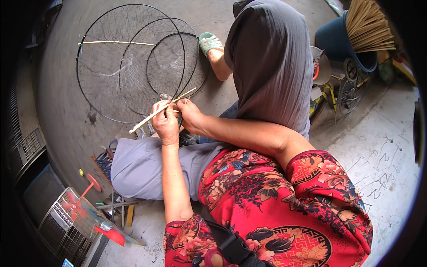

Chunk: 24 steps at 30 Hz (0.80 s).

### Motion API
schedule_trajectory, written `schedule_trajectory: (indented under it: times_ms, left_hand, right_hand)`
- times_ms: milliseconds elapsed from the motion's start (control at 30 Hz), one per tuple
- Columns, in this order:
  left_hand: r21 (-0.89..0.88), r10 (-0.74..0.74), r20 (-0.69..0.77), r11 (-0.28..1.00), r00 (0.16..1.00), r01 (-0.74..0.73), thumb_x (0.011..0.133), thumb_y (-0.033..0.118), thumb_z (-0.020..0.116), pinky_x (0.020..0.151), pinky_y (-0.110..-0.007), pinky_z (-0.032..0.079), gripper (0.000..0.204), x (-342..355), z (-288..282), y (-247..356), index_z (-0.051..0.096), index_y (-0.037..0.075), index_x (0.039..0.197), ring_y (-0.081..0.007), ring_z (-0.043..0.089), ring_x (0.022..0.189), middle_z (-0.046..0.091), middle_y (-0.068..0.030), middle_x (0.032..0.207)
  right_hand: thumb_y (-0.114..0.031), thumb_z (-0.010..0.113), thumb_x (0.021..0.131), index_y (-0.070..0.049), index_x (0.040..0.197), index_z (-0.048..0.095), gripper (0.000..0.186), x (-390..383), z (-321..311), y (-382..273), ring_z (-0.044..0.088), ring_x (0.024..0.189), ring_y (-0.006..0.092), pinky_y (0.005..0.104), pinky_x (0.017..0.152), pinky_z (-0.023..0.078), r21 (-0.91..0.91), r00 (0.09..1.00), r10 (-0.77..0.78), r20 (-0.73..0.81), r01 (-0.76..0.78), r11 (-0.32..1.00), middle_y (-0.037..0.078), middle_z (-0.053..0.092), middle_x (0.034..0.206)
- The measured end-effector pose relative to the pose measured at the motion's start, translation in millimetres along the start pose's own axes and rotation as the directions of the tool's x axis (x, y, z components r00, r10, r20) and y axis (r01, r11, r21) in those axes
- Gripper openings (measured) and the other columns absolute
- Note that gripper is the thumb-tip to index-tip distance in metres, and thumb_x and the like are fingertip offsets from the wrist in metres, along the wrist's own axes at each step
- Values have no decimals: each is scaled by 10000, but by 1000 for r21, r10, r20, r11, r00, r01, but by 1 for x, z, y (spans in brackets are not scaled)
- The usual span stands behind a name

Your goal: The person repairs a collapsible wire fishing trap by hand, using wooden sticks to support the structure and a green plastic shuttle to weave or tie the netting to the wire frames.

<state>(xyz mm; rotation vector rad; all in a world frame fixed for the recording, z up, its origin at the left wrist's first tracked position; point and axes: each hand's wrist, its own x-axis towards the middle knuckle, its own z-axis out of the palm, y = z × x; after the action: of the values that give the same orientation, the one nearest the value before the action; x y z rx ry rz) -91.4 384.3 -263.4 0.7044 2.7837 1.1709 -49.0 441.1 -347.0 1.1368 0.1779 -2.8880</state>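
Note:
A pale wooden stick [147,123] slants across in front of me, its upper right part darker and rough. My left hand [164,124] is closed round the middle of this stick. Close beside it, my right hand [192,116] has its fingers pinched together just under the stick; what they hold is too small to make out. Just beyond both hands lies a hoop net [129,66], with several black rings joined by fine mesh. Another thin pale stick [113,42] lies across the rings. Part of the net near my fingers is hidden behind them.
At the far right, a blue bucket [331,38] is full of wooden sticks [367,24]. Wire coils [351,91] and a metal pot [321,66] stand near it. To the lower left are a wire rack [55,218], a red-handled tool [92,183] and loose bars [118,204].

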Motion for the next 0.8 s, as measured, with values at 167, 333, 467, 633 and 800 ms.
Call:
schedule_trajectory:
  times_ms: [167,333,467,633,800]
  left_hand:
    - [78,122,-6,990,993,-121,1007,-16,815,894,-440,628,98,-3,1,-7,789,11,1098,-324,767,1013,786,-125,1099]
    - [32,86,-21,996,996,-85,1015,-26,809,854,-415,642,103,-1,-3,-6,785,-5,1113,-308,771,1000,782,-131,1126]
    - [-37,39,16,999,999,-39,1023,-40,796,825,-395,645,106,-1,-8,2,780,-11,1124,-291,772,990,777,-133,1143]
    - [-56,-41,19,998,999,42,1031,-24,812,956,-381,614,90,-1,-4,8,795,-6,1117,-273,768,1060,799,-105,1151]
    - [69,32,12,997,999,-33,1029,-20,815,962,-379,613,85,0,-1,-1,799,-6,1112,-268,769,1066,806,-105,1141]
  right_hand:
    - [-114,455,1241,-59,1291,556,126,0,-2,0,709,950,191,354,826,643,-1,998,-9,-67,9,1000,98,688,1193]
    - [-96,496,1211,-71,1156,609,128,11,-10,15,686,840,177,366,744,607,40,999,-14,33,13,999,63,704,1002]
    - [-68,497,1200,-66,1102,639,173,9,-7,6,653,763,180,374,696,588,93,999,22,-33,-19,995,64,719,966]
    - [-22,469,1191,-75,1142,520,89,-9,2,-14,707,801,238,397,695,633,128,993,48,-112,-33,991,161,742,1064]
    - [-37,398,1169,-64,1221,490,109,-12,4,-34,762,829,281,432,724,710,5,977,95,-193,-95,995,192,737,1109]
